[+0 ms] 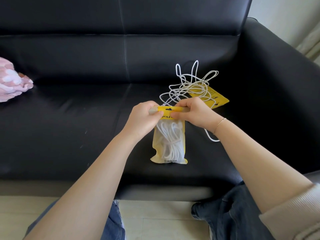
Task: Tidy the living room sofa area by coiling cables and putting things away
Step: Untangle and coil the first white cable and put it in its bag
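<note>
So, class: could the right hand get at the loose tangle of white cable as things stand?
Probably yes, once it lets go. The loose white cable lies on the sofa seat just beyond the right hand, nothing between them. But that hand, with the left hand, now pinches the yellow pouch.

Left cushion: bare black sofa seat (69,118), open to reach.
Far left: pink blanket (12,84) heaped at the seat edge.
Centre front: yellow pouch (168,144) holding a coiled cable, pinched at its top by the left hand (145,116) and right hand (195,113).
Right, behind hands: loose white cable (192,84) sprawled over a second yellow pouch (216,97).
Far right: armrest (280,75) walls that side.
</note>
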The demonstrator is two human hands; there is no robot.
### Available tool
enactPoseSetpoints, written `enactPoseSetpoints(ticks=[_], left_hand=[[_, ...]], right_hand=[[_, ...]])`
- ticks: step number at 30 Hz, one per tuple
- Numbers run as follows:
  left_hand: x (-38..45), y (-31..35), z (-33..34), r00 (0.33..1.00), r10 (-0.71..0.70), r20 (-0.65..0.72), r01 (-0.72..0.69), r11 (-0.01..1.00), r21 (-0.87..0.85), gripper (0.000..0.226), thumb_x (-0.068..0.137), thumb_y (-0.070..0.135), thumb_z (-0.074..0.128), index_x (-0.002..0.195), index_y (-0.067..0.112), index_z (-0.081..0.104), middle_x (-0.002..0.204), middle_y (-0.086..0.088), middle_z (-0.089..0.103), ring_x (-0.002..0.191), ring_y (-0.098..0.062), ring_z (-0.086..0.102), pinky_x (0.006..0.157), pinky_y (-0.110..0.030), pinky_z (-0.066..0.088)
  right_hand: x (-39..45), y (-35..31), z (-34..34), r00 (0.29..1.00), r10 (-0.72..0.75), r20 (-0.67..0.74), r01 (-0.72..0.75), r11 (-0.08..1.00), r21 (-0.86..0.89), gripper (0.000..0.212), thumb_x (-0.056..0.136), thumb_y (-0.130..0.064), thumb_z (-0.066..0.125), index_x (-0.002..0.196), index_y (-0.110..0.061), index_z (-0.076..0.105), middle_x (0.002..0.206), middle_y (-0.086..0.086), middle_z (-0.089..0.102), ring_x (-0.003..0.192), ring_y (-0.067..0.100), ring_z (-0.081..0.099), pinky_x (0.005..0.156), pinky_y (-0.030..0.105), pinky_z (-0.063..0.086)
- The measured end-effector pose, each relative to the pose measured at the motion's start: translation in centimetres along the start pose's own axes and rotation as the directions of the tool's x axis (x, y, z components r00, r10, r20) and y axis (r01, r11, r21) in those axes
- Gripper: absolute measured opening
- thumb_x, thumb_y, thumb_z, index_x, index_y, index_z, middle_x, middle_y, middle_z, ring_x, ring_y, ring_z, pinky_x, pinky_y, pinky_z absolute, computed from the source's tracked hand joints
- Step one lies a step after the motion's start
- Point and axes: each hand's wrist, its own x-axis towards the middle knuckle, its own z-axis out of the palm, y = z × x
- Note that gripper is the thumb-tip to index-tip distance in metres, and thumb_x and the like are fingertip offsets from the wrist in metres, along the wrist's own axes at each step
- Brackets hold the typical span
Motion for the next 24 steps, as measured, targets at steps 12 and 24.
enactPoseSetpoints(ticks=[12,24], left_hand=[[0.1,0.0,0.1,0.999,0.048,-0.023,-0.047,0.999,0.015,0.008,0.089,0.018,0.069,0.081,0.022,0.068,0.076,0.006,0.064,0.076,-0.012,0.06,0.068,-0.029,0.046],[0.3,-0.3,-1.8,0.996,-0.064,0.06,0.072,0.989,-0.128,0.008,0.091,0.023,0.067,0.09,0.018,0.073,0.085,0.004,0.071,0.083,-0.009,0.065,0.076,-0.021,0.048]], right_hand=[[-0.2,-0.7,0.2,0.997,-0.072,-0.013,0.072,0.997,-0.014,0.006,0.085,-0.014,0.072,0.086,-0.008,0.071,0.085,0.016,0.067,0.072,0.012,0.055,0.068,0.025,0.045],[0.2,-0.7,0.0,0.995,-0.081,-0.051,0.082,0.997,0.001,0.017,0.083,-0.011,0.074,0.071,-0.02,0.065,0.072,-0.009,0.059,0.063,0.0,0.052,0.061,0.01,0.041]])
